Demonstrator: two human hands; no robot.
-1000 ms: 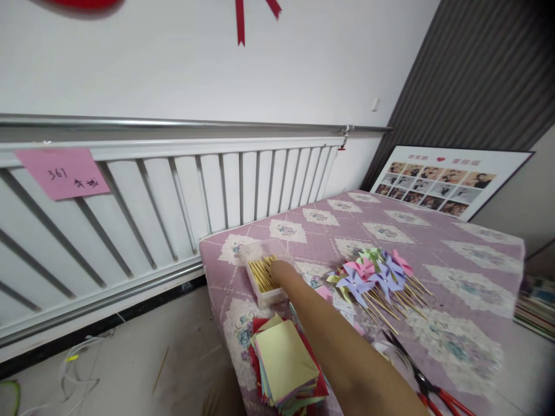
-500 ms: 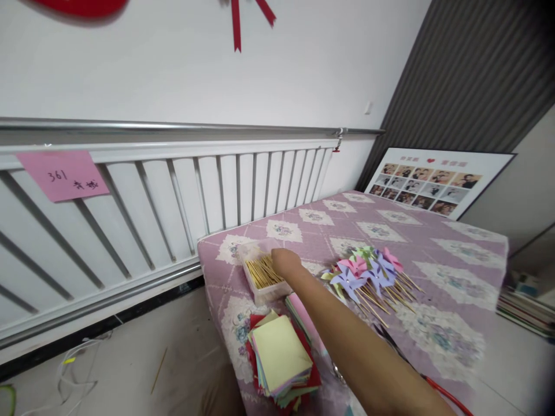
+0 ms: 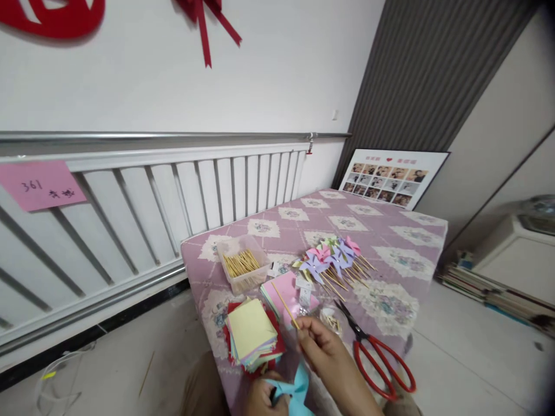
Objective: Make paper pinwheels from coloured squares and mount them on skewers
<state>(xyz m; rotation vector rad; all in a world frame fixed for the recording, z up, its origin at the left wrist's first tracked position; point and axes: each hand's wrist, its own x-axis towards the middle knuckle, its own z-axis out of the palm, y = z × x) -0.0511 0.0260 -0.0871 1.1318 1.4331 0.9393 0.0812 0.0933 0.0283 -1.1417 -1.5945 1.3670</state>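
Pinched in my right hand (image 3: 323, 349) is a thin wooden stick (image 3: 284, 303), tilted up to the left. My left hand (image 3: 264, 397), low at the bottom edge, grips a light blue paper pinwheel (image 3: 297, 393). A clear plastic box (image 3: 245, 283) of wooden sticks stands farther back on the left. Nearer lies a stack of coloured paper squares (image 3: 251, 328), pale yellow on top. Pink paper squares (image 3: 281, 284) with small clear packets on them lie behind the stick. Beside my right hand are a small round container (image 3: 332, 320) and red-handled scissors (image 3: 375, 352).
Finished-looking pinwheels (image 3: 332, 260) in purple, pink and green lie on the patterned tablecloth (image 3: 407, 263). Behind the table run a white radiator (image 3: 217, 190) and a metal pipe. A framed photo board (image 3: 390, 179) leans at the far end. One stick (image 3: 146, 372) lies on the floor.
My right hand has come back from the stick box toward me, now with one stick in it. My left hand and the blue pinwheel have come into view. The camera view has shifted right.
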